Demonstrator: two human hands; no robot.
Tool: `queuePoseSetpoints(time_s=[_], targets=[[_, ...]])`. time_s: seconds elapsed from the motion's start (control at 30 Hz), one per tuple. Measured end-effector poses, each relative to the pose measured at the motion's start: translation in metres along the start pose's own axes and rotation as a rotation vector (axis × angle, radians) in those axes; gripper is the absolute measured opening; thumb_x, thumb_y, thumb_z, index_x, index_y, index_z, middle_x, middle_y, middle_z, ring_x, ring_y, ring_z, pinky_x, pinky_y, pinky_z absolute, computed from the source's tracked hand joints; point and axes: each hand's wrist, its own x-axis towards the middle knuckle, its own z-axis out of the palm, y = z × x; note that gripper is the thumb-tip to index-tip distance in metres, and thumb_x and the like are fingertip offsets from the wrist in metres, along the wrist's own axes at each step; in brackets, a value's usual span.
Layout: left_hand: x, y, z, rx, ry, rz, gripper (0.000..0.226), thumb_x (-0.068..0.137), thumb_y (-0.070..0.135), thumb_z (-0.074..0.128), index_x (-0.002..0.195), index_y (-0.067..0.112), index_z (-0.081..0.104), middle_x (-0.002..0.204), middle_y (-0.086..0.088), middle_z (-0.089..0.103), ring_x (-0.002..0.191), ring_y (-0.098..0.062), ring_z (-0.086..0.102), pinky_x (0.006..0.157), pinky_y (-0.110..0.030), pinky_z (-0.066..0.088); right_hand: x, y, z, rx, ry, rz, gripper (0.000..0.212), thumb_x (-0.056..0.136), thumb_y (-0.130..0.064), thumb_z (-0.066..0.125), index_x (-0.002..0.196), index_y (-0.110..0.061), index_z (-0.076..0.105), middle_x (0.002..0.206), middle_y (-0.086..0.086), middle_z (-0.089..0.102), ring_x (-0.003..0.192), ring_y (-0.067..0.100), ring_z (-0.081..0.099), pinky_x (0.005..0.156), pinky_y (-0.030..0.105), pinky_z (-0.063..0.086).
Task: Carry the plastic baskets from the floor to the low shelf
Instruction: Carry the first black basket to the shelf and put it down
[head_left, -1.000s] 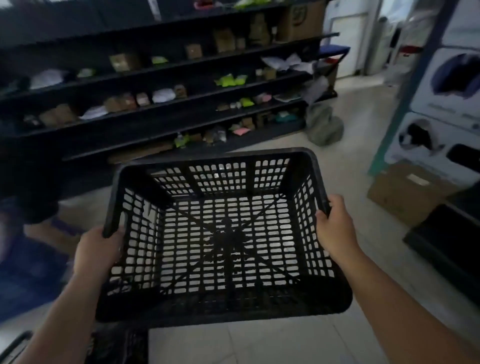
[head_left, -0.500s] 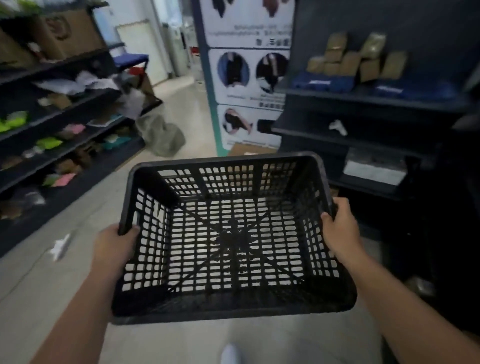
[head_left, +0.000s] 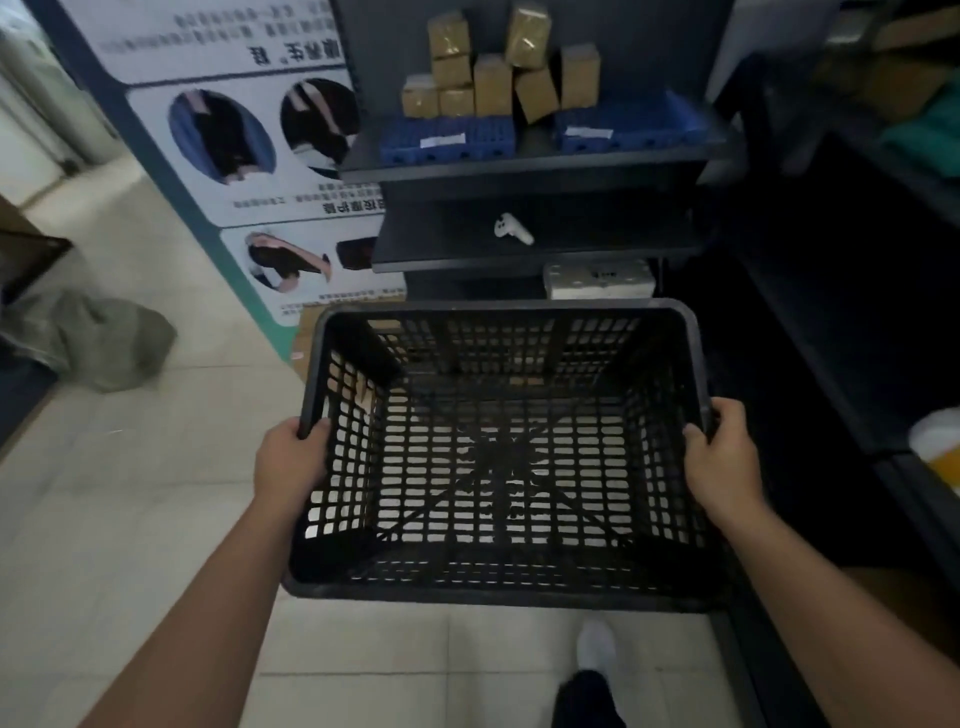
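No legible text; mirrored, blurred characters on the poster (head_left: 249, 156) beside the shelf (head_left: 519, 171).

Shop or stockroom; dark metal shelving (head_left: 519, 171) with small brown cartons (head_left: 493, 83), blue trays (head_left: 447, 141); product poster (head_left: 249, 156), tiled floor (head_left: 130, 493)

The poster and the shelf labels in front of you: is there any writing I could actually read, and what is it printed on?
None can be read with certainty.
Poster: lines of characters beside the oval photos, apparently upside down, too blurred to quote.
White label on the left blue tray: too small and blurred.
White label on the right blue tray: blurred.
White box on the lower shelf: dark marks, unreadable.
Brown cartons and black basket: no text visible.
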Motion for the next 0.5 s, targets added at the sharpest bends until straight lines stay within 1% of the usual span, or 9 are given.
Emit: queuePoseSetpoints(time_s=[0.07, 0.1, 0.2, 0.3, 0.37, 0.4, 0.47, 0.5], targets=[[0.026, 0.009, 0.036, 0.008, -0.018, -0.004, 0.035, 0.091, 0.044, 0.056, 0.091, 0.013, 0.071, 0.075, -0.008, 0.072, 0.07, -0.033, 0.068, 0.069, -0.043, 0.057, 0.035, 0.014, 0.011, -0.013, 0.004, 0.011, 0.032, 0.097, -0.022, 0.048, 0.129, -0.021, 0.04, 0.1, -0.002, 0.054, 0.083, 0.015, 0.052, 0.07, 0.032, 0.04], [0.038, 0.012, 0.055, 0.014, -0.026, -0.007, 0.034, 0.092, 0.043, 0.056, 0.092, 0.013, 0.071, 0.074, -0.007, 0.072, 0.069, -0.031, 0.068, 0.065, -0.041, 0.055, 0.054, 0.022, 0.018, -0.018, 0.002, 0.017, 0.033, 0.097, -0.021, 0.048, 0.129, -0.02, 0.041, 0.101, -0.002, 0.053, 0.085, 0.016, 0.052, 0.07, 0.032, 0.039], [0.071, 0.018, 0.109, 0.06, -0.047, -0.031, 0.028, 0.095, 0.037, 0.059, 0.092, 0.011, 0.071, 0.066, -0.003, 0.069, 0.057, -0.023, 0.066, 0.052, -0.03, 0.043, 0.107, 0.045, 0.042, -0.046, -0.005, 0.05, 0.033, 0.097, -0.019, 0.048, 0.13, -0.017, 0.041, 0.101, -0.001, 0.051, 0.087, 0.017, 0.049, 0.072, 0.031, 0.037], [0.103, 0.02, 0.156, 0.078, -0.057, -0.082, 0.021, 0.095, 0.033, 0.063, 0.092, 0.013, 0.07, 0.062, -0.001, 0.068, 0.051, -0.021, 0.064, 0.049, -0.028, 0.041, 0.163, 0.066, 0.068, -0.051, -0.051, 0.059, 0.033, 0.098, -0.018, 0.048, 0.13, -0.015, 0.041, 0.101, 0.001, 0.051, 0.087, 0.019, 0.049, 0.072, 0.032, 0.037], [0.127, 0.017, 0.187, 0.102, -0.069, -0.115, 0.017, 0.095, 0.031, 0.064, 0.093, 0.015, 0.07, 0.062, 0.0, 0.069, 0.05, -0.021, 0.065, 0.049, -0.028, 0.042, 0.197, 0.081, 0.088, -0.058, -0.08, 0.079, 0.032, 0.098, -0.018, 0.047, 0.13, -0.015, 0.04, 0.1, 0.002, 0.053, 0.084, 0.02, 0.051, 0.068, 0.032, 0.04], [0.14, 0.013, 0.203, 0.114, -0.076, -0.129, 0.016, 0.095, 0.03, 0.064, 0.094, 0.015, 0.07, 0.062, 0.0, 0.07, 0.049, -0.02, 0.065, 0.049, -0.028, 0.043, 0.213, 0.09, 0.099, -0.072, -0.09, 0.088, 0.032, 0.098, -0.019, 0.047, 0.129, -0.016, 0.04, 0.1, 0.002, 0.053, 0.081, 0.018, 0.052, 0.064, 0.031, 0.039], [0.16, 0.003, 0.232, 0.118, -0.09, -0.151, 0.015, 0.095, 0.029, 0.064, 0.093, 0.016, 0.07, 0.06, 0.002, 0.07, 0.047, -0.019, 0.064, 0.05, -0.029, 0.045, 0.236, 0.109, 0.12, -0.091, -0.085, 0.099, 0.031, 0.098, -0.019, 0.048, 0.128, -0.016, 0.041, 0.098, 0.002, 0.054, 0.073, 0.012, 0.048, 0.055, 0.025, 0.034], [0.173, -0.005, 0.25, 0.109, -0.094, -0.163, 0.014, 0.095, 0.028, 0.064, 0.092, 0.016, 0.07, 0.06, 0.002, 0.07, 0.047, -0.02, 0.064, 0.052, -0.03, 0.048, 0.249, 0.121, 0.133, -0.096, -0.078, 0.104, 0.031, 0.098, -0.018, 0.048, 0.128, -0.015, 0.041, 0.099, 0.003, 0.055, 0.072, 0.012, 0.048, 0.054, 0.024, 0.033]])
